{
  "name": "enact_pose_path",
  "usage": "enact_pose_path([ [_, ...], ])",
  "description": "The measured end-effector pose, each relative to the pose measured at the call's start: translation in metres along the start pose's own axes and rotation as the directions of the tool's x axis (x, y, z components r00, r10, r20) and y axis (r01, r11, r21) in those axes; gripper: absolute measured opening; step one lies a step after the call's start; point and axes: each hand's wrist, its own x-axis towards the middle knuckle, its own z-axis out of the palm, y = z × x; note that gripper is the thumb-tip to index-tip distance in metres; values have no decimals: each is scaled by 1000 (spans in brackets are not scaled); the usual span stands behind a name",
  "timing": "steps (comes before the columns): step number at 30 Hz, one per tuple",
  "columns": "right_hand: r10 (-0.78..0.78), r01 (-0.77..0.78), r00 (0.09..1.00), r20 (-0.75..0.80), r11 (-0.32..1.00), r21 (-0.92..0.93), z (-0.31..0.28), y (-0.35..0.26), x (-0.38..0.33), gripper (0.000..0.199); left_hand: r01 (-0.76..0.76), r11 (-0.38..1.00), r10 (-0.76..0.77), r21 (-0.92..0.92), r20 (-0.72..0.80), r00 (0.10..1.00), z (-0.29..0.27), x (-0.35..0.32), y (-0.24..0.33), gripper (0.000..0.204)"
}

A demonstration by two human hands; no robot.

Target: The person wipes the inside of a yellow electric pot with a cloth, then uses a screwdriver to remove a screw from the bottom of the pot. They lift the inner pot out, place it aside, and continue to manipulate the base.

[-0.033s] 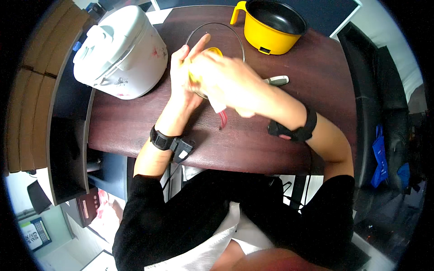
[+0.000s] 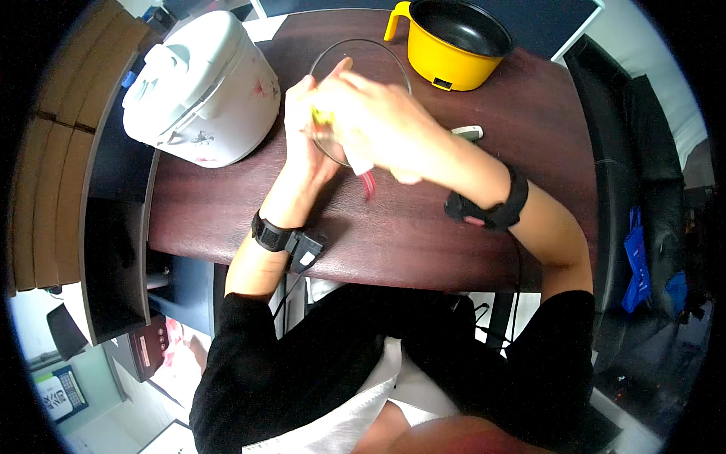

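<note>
Over a clear glass bowl (image 2: 378,43), my two hands work close together. My left hand (image 2: 304,136) is closed around a small yellow-green thing (image 2: 322,115), mostly covered by fingers; its kind does not show. Blurred by motion, my right hand (image 2: 367,117) crosses over it, closed on a white-handled tool (image 2: 358,161) with a red cord loop (image 2: 367,185) hanging from its end. The working end of this tool is hidden. A grey-and-white handle (image 2: 469,133) lies on the table behind my right forearm, its other end out of sight.
A white rice cooker (image 2: 219,113) stands at the left of the dark wooden table (image 2: 423,250). A yellow pot (image 2: 454,62) with a black inside stands at the far right. Black bands circle both my wrists, and a cable (image 2: 519,280) hangs off the near edge.
My right hand has moved slightly up and left, and the white handle with its red loop has shifted along. Less yellow shows between the hands. My left hand stays nearly in place.
</note>
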Motion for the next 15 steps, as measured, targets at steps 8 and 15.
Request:
enact_pose_path([
  [8,-58,-83,969,-241,841,-535,-34,72,15,26,-17,999,19,-51,42,999,10,3,-3,79],
  [15,326,-192,916,233,867,-459,-41,71,-74,23,-115,984,117,-134,9,993,14,2,15,82],
])
